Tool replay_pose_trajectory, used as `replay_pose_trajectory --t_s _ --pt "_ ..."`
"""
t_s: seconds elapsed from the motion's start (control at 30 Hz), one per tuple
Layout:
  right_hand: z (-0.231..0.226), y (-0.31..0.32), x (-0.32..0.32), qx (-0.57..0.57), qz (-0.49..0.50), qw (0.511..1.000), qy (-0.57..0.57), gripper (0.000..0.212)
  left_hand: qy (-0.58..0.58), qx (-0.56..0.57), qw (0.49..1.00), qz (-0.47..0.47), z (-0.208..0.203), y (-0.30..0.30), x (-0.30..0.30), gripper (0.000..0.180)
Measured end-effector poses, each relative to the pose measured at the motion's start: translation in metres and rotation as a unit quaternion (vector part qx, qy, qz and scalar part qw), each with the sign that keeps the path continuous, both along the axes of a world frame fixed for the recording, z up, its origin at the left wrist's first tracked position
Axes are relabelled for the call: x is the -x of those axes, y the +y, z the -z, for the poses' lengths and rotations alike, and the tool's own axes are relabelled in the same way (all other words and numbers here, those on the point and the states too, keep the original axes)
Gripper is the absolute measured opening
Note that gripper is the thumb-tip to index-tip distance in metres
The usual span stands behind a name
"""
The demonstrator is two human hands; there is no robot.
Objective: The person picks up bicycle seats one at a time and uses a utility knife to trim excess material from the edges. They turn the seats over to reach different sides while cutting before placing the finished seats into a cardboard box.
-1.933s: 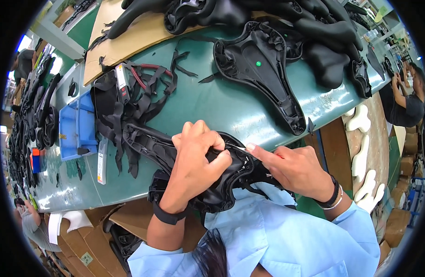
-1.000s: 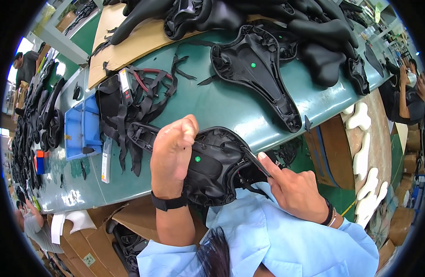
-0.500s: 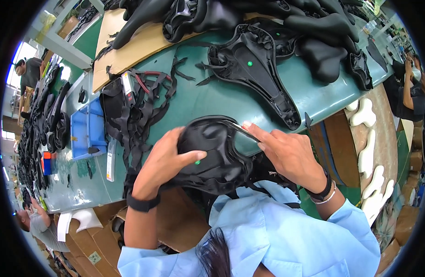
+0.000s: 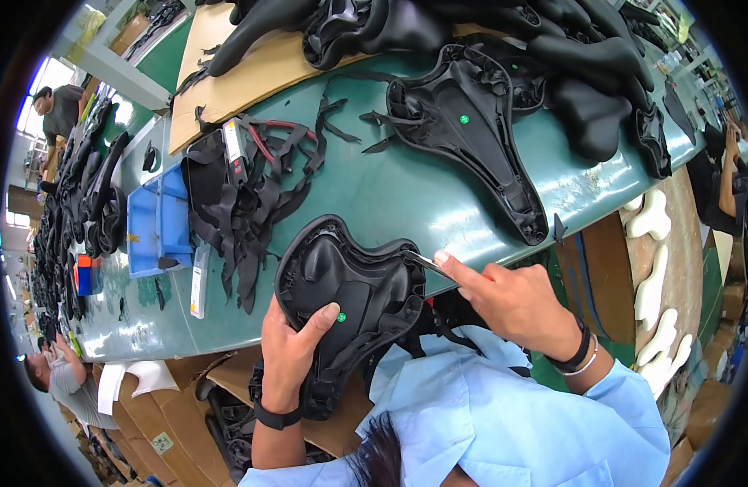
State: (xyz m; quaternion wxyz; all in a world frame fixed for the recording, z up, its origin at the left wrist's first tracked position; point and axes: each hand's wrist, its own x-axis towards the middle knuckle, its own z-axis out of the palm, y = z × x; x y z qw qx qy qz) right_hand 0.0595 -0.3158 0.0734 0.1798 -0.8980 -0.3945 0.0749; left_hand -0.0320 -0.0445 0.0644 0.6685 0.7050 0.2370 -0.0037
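A black bicycle saddle (image 4: 354, 280) is held underside up over the table's near edge, its wide end away from me. My left hand (image 4: 291, 349) grips its left side, the thumb pressed on the inside beside a round green sticker (image 4: 341, 317). In my right hand (image 4: 516, 304) is a slim knife (image 4: 429, 264) with a metal blade. Its tip touches the saddle's right rim, where the black cover is folded over. Part of the handle is hidden in my fingers.
Another upturned saddle (image 4: 471, 134) lies farther back on the green table (image 4: 374, 166), before a heap of black saddles (image 4: 589, 114). Black cut strips (image 4: 244, 219) and a blue bin (image 4: 159, 223) are at left. White foam pieces (image 4: 650, 276) stand at right. Other people work at the sides.
The saddle has turned and tilted, showing more of its underside, and my left hand has moved lower with it. The knife tip has shifted slightly down along the rim.
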Motion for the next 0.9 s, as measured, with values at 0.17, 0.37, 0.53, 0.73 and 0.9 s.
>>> replay_pose_trajectory --t_s 0.17,0.37,0.53,0.73,0.9 --pt "0.012 0.005 0.034 -0.043 0.05 0.996 0.067 0.072 0.005 0.038 0.997 -0.068 -0.001 -0.023 0.012 0.049" --pt "-0.01 0.0 0.062 -0.014 0.106 0.963 0.246 0.067 -0.024 0.011 0.98 -0.198 -0.004 -0.067 0.031 0.056" --pt "-0.002 -0.022 0.06 -0.177 0.098 0.962 0.183 0.064 -0.026 -0.027 0.981 -0.188 -0.003 -0.067 0.041 0.06" --pt "0.023 0.039 -0.002 -0.265 -0.002 0.95 0.162 0.073 -0.039 0.03 0.986 -0.157 0.004 -0.06 0.033 0.058" --pt "-0.009 0.06 0.006 -0.266 0.022 0.916 0.299 0.062 -0.115 0.149 0.948 -0.256 0.012 -0.061 0.021 0.048"
